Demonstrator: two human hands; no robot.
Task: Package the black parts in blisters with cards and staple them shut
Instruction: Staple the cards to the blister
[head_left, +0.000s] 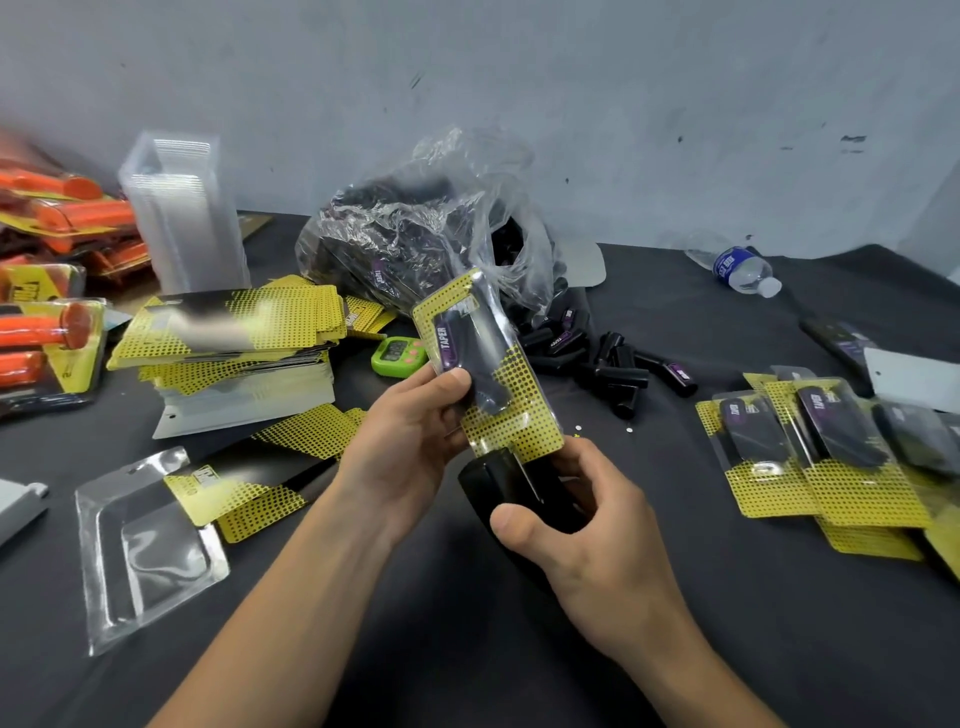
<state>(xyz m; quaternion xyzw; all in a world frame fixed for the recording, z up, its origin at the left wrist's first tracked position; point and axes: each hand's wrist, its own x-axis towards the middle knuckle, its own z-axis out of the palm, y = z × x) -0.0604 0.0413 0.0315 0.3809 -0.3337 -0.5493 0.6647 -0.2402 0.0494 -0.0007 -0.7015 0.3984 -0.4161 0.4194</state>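
1. In the lower centre of the frame the right hand curls round a black stapler, with the thumb lying across its top. The stapler's front end meets the lower edge of a held pack.
2. Just above and to the left, the left hand pinches that pack, thumb on the clear front and fingers behind. The pack stands tilted at the centre of the frame. Inside it a black part with a purple label lies over a yellow dotted card.
3. At lower left an empty blister lies flat on the dark table with a card partly slid in.
4. Near the right edge, filled packs lie overlapping in a pile.
5. Left of centre sits a stack of cards, with a green timer just beside it. Loose black parts lie scattered right of the held pack.
6. Farthest back are a clear bag of dark parts, a tall stack of empty blisters at upper left, orange packs on the left edge, and a water bottle lying at upper right.
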